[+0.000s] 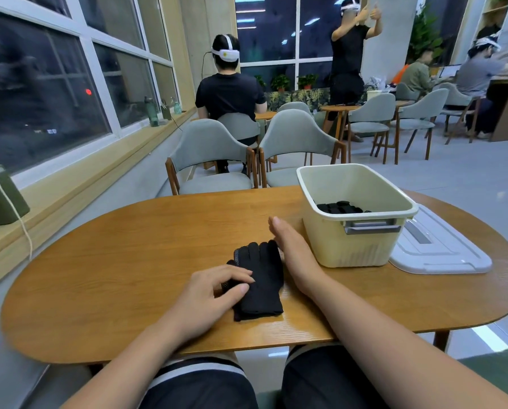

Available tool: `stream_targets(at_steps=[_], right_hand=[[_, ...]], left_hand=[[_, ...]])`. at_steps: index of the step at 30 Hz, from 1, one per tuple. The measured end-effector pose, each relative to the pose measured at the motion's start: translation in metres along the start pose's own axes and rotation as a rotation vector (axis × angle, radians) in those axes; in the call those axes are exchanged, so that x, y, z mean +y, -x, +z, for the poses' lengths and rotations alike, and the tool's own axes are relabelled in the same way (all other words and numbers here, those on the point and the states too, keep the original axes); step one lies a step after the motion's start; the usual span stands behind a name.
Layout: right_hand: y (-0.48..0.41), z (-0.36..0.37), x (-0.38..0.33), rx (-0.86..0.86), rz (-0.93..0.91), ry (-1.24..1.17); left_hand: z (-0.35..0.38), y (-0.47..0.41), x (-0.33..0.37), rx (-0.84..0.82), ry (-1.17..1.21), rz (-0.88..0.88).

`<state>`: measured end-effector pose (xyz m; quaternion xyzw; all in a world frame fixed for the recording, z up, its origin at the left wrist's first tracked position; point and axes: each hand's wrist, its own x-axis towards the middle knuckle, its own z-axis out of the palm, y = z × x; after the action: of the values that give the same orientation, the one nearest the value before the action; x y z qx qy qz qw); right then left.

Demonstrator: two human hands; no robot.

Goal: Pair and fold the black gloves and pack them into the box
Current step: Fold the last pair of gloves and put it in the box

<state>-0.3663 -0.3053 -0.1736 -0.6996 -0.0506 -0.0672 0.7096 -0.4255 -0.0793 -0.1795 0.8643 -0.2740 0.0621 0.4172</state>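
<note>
While the left hand [214,293] pins the black gloves [258,286] near the table's [128,249] front edge, fingers spread, the right hand [294,249] stands flat-edged alongside, fingers together, squaring them for folding; box [356,249] waits just beside.

Table [128,246]: gloves [258,284] lying flat near front edge, centre, stacked as a pair, fingers pointing away. Left hand [214,293] on gloves' left side, fingertips touching. Right hand [294,255] edge-on along gloves' right side, btwn gloves & box [356,246]. Box at right-rear of table; more gloves in box [340,207] at bottom. Lid [441,249] flat on table, just right of box. Two chairs [211,154] behind table's far edge.
</note>
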Motion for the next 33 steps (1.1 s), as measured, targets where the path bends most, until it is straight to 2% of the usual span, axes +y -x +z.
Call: stream_targets(at_steps=[5,10,16,20,23,33], right_hand=[[0.011,-0.008,0.002,-0.009,-0.137,0.349],[0.03,-0.015,0.002,-0.063,-0.231,0.524],[0.057,-0.026,-0.004,-0.27,-0.346,0.618],[0.071,-0.029,0.0,-0.401,-0.495,0.792],[0.073,-0.028,0.005,-0.392,-0.589,0.866],[0.072,-0.025,0.009,-0.385,-0.62,0.882]], left_hand=[[-0.007,-0.017,-0.02,0.165,-0.085,-0.062],[-0.012,-0.035,-0.048,0.244,-0.055,-0.181],[-0.014,-0.052,-0.063,0.221,-0.033,-0.295],[-0.015,-0.054,-0.063,0.154,-0.024,-0.333],[-0.015,-0.053,-0.059,0.132,-0.014,-0.348],[-0.018,-0.046,-0.05,0.176,0.139,-0.332]])
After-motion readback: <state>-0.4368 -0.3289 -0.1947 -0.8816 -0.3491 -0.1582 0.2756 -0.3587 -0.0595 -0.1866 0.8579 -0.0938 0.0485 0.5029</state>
